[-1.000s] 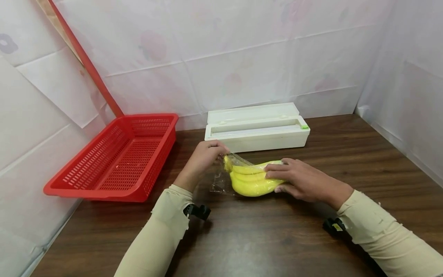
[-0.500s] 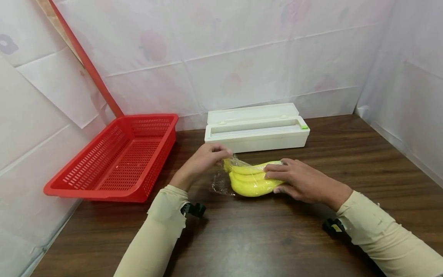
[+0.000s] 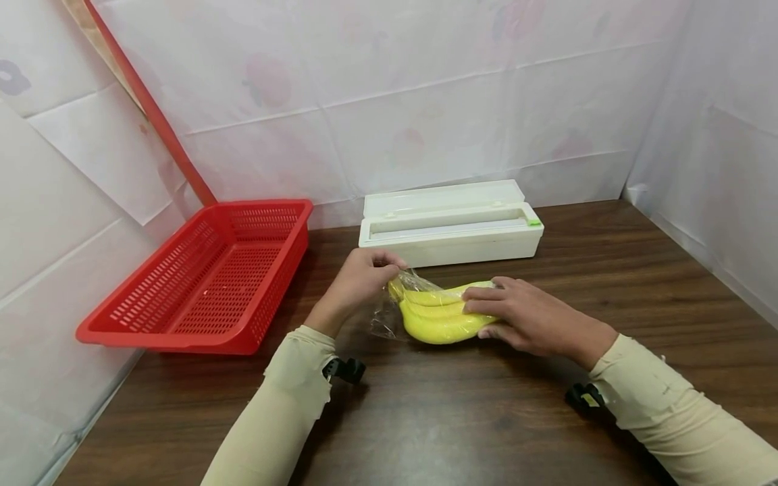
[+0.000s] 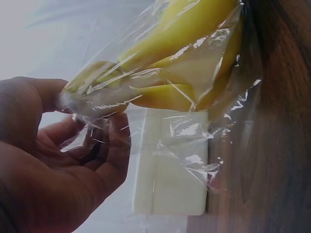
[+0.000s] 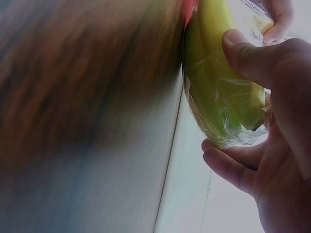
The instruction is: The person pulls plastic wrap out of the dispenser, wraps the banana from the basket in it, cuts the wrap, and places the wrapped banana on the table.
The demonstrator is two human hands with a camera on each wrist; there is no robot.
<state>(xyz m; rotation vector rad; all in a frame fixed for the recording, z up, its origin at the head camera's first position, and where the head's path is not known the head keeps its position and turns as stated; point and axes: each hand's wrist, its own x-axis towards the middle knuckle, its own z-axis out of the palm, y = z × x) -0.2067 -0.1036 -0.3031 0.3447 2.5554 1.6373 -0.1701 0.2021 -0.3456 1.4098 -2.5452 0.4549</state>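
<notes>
My left hand [image 3: 358, 280] pinches clear plastic wrap [image 3: 389, 317] (stem end); right hand [image 3: 529, 320] grips yellow banana bunch [image 3: 434, 317]; dark wooden table [image 3: 456, 418], white sheeted walls [image 3: 425, 121].

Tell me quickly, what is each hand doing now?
Left hand: pinches the cling film at the bananas' stem end.
Right hand: grips the wrapped bananas.

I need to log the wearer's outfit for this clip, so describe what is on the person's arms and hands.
Both arms wear long, close-fitting cream sleeves that end at the wrists; the left cuff looks slightly ragged. A small black mount is strapped under each wrist: one at the left and one at the right, which carries a small yellowish mark. The left hand and right hand are bare, with no gloves or rings visible.
</notes>
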